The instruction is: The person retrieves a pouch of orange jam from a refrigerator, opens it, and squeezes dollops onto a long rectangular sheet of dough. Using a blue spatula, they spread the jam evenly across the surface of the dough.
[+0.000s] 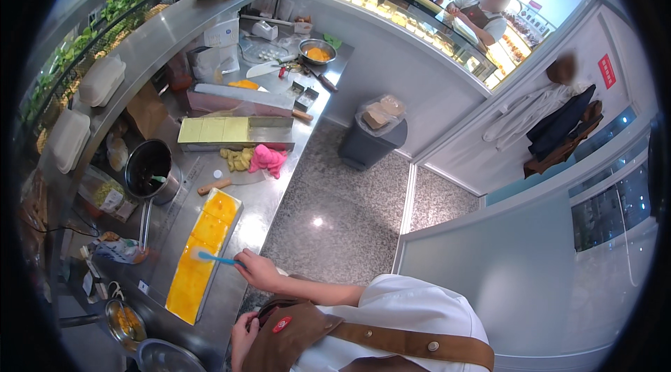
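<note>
My right hand [258, 268] grips the blue handle of a small spatula or brush [220, 260]. Its pale, translucent head lies on a long slab with a glossy yellow-orange topping [202, 254], possibly cake. Lines cross the slab's upper part, and a narrow grey side shows along its right edge. My left hand [244, 338] is low beside my brown apron [293, 332], near the counter edge, fingers bent; whether it holds anything is unclear. Beyond the slab's upper end lies a wooden-handled scraper or knife [214, 187], its blade partly under a pink cloth [267, 161] and a yellowish cloth [237, 159].
A deep metal pot [152, 172] stands left of the slab. Metal bowls [126, 325] sit nearer. Farther along are a long metal mould [236, 131], a knife [325, 81] and an orange-filled bowl [317, 52]. A grey bin [373, 136] stands on the floor. Several people stand around the display case.
</note>
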Tool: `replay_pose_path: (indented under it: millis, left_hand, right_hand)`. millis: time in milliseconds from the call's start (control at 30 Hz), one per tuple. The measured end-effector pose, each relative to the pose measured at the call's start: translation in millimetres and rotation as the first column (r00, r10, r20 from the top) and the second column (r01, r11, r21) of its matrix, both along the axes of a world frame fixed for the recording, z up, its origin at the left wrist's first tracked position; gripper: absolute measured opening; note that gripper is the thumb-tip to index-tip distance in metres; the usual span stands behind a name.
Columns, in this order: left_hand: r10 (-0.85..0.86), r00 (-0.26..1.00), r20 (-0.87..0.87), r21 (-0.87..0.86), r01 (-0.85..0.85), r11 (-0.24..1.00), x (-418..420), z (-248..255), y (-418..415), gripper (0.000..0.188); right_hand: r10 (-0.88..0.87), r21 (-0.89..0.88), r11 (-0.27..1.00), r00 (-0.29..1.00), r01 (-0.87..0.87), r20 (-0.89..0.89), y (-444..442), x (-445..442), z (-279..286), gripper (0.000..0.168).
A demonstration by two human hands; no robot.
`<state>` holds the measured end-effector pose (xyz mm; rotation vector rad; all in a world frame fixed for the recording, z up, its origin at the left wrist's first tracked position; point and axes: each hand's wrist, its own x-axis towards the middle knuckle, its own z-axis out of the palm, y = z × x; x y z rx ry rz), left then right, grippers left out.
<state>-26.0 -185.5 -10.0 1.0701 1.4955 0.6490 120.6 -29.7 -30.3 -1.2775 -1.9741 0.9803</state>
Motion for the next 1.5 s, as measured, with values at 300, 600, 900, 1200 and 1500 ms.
replay_pose_path:
  millis: [300,600,900,1200,1500]
  left_hand:
    - [-0.243,0.954,-0.174,0.841,0.272,0.468,79.9,245.2,170.7,0.076]
    - [-0.420,0.897,-0.140,0.983,0.076,-0.165,139.6,383.6,202.3,0.079]
    - [-0.328,0.864,-0.383,0.921,0.385,-0.063,145.0,374.0,199.5,0.083]
    - [-0.102,0.930,-0.353,0.886,0.368,0.283,127.2,266.7,164.1,0.077]
    - [-0.144,0.957,-0.250,0.835,0.288,0.469,115.6,214.3,106.1,0.075]
  right_hand:
    - [-0.030,0.009,0.999,0.995,0.031,-0.091,-5.1,0.0,-19.5,0.018]
    - [-0.006,0.011,1.000,0.990,0.008,-0.138,5.2,-10.2,-24.2,0.017]
    - [-0.036,0.004,0.999,0.989,0.037,-0.144,10.5,-4.5,-27.3,0.017]
    - [-0.019,-0.103,0.995,0.999,0.014,-0.050,3.9,-1.1,-12.4,0.018]
    - [0.090,-0.004,0.996,0.996,-0.090,-0.025,-2.0,1.2,-17.1,0.013]
